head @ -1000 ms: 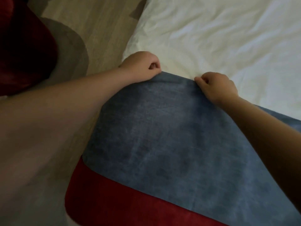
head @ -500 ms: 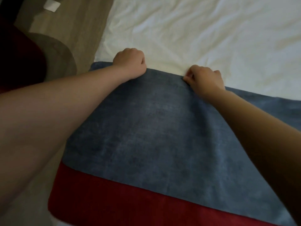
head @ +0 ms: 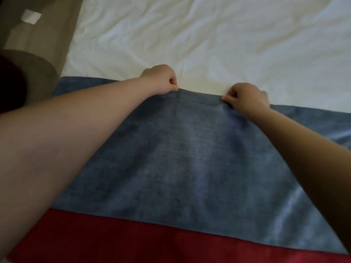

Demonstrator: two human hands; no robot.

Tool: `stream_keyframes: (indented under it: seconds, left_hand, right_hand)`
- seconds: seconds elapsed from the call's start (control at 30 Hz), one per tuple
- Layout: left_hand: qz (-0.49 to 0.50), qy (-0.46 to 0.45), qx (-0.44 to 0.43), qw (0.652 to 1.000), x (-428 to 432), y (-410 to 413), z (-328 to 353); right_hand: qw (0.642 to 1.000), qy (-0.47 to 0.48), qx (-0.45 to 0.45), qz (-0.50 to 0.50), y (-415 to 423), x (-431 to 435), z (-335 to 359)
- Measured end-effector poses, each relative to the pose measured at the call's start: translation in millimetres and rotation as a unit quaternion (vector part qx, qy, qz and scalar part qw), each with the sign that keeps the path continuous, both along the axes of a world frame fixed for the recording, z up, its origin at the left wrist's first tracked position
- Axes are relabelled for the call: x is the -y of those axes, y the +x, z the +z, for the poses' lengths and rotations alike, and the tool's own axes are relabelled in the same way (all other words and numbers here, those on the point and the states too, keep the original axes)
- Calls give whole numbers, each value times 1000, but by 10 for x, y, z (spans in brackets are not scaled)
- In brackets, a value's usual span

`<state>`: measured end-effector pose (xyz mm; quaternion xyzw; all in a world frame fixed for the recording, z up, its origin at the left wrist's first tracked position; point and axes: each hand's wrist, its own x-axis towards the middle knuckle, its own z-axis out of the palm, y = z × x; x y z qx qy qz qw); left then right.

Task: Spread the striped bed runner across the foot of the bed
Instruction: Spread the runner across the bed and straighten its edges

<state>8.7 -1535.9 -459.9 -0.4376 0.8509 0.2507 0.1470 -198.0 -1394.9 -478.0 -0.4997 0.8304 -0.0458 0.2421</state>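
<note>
Runner (head: 190, 158) lies flat on sheet (head: 209, 44) | left hand (head: 161, 79); right hand (head: 247, 98) pinch its far edge | ends unseen; smoothing likely remains

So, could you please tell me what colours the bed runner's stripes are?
The bed runner has a blue-grey band and a red band nearest; head view.

Top left: floor (head: 57, 31), tan wood-look planks w/ faint seams running lengthwise. On it, near the top edge, a small white square patch (head: 31, 16), blurry, can't tell if paper or sth else. Below that, a grey-brown rounded shape (head: 38, 73) w/ curved edge, maybe a rug or a seat base, unclear which. At far left edge a dark red object (head: 9, 82) overlaps it, mostly in shadow, cut off by frame.
</note>
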Motion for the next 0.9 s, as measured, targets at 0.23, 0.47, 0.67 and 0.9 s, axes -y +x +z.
stream_keyframes:
  seconds: [0.23, 0.47, 0.67, 0.9]
  left_hand:
    - [15, -79, 45, 996, -108, -118, -137]
    - [-61, -56, -67, 994, -226, -394, -132]
    - [-85, -116, -38, 989, -313, -605, -233]
    - [-69, -107, -32, 991, -321, -582, -140]
  right_hand:
    - [1000, 0, -21, -16, -2, 56, -72]
    - [997, -70, 2, -15, -303, -265, -108]
    - [974, -23, -217, -69, -155, -161, -79]
    - [966, -124, -147, 172, 501, -543, -123]
